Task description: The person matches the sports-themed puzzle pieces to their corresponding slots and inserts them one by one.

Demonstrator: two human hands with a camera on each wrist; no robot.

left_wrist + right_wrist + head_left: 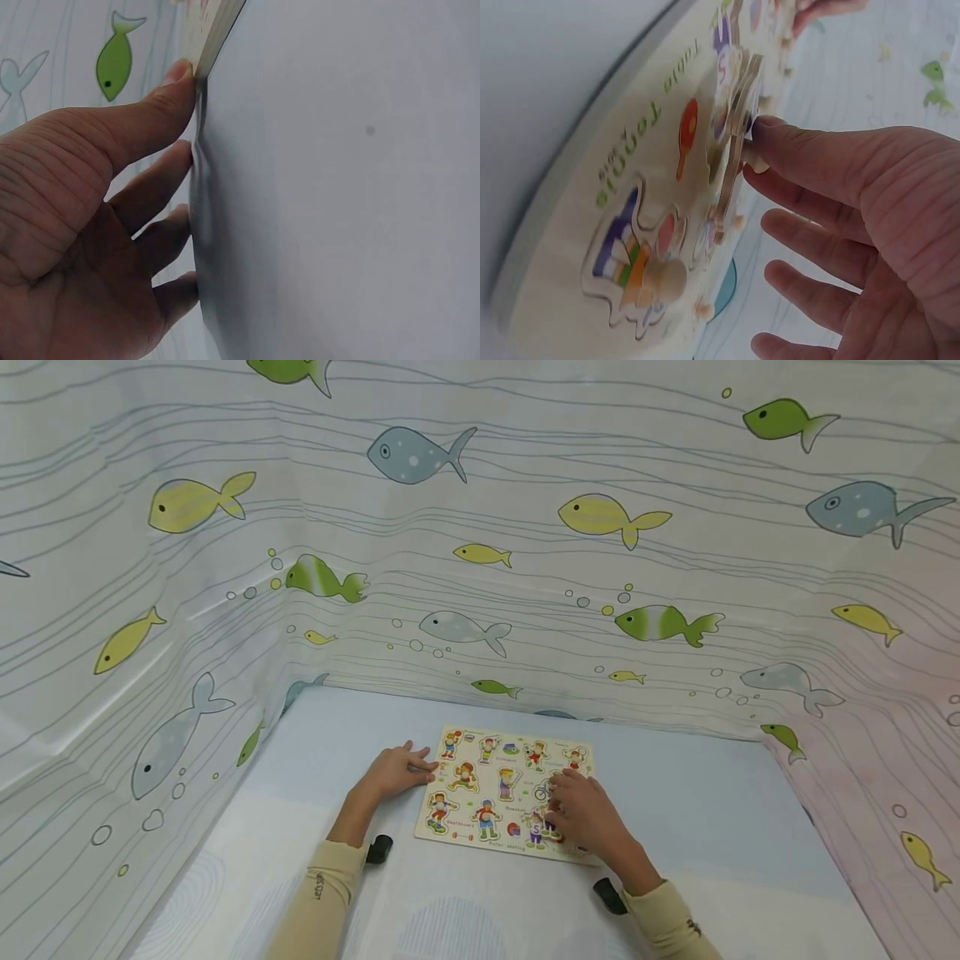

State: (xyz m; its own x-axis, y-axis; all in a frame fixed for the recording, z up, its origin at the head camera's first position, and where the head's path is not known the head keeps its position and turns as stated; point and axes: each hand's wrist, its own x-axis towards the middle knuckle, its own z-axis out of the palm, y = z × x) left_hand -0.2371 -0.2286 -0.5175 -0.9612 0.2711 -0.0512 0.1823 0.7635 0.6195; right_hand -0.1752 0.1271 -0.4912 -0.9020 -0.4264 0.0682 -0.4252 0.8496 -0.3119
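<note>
A wooden peg puzzle board (423,828) with cartoon sports figures lies on the table. My left hand (397,771) rests at its left edge, fingers spread on the table. In the left wrist view the thumb (169,101) touches the board's edge. My right hand (588,810) is over the board's right side. Its thumb and index finger pinch the knob (756,156) of a wooden puzzle piece (731,184), which stands tilted over the board; its picture is mostly hidden. Nearer the corner, a table tennis figure (626,262) with a round knob sits in its recess.
The pale blue and white table cover (697,802) stretches around the board. Behind and beside it rise fabric walls (525,593) printed with fish. Black devices sit at the left wrist (379,849) and the right wrist (610,896), by beige sleeves (322,893).
</note>
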